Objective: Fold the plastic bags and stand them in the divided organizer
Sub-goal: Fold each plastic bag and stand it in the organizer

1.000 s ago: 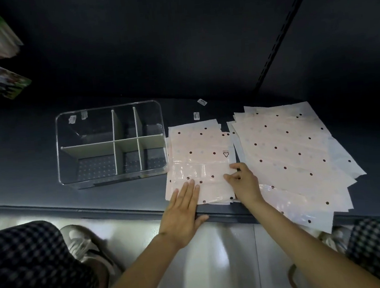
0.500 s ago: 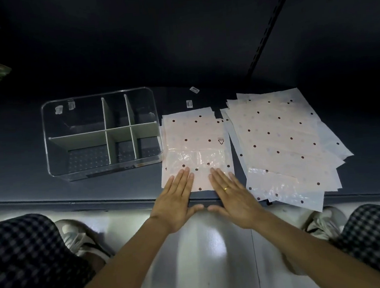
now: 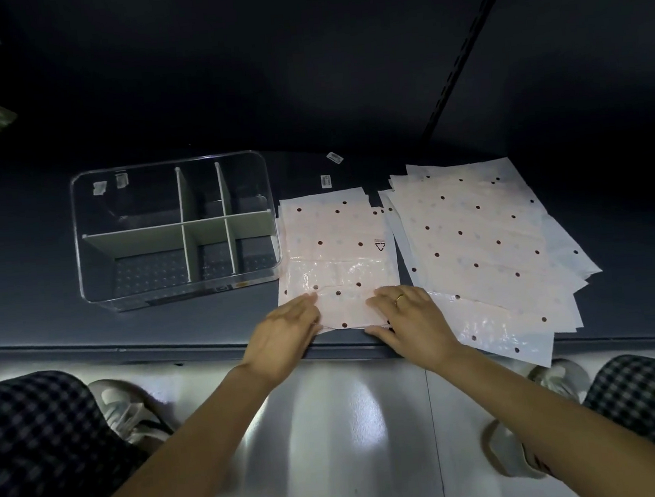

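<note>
Both grips, left hand (image 3: 285,331) and right hand (image 3: 413,320), pinch the dotted bag's (image 3: 335,243) near edge, fingers curled, beside the organizer (image 3: 175,226).

organizer (image 3: 175,230) left, single bag (image 3: 338,255) just right of it, bag stack (image 3: 484,242) further right

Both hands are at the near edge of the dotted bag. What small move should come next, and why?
Probably lift that near edge and fold it away toward the far edge. The bag lies flat and unfolded, the left hand and right hand already grip its near edge, and the organizer beside it holds no bags yet.
</note>
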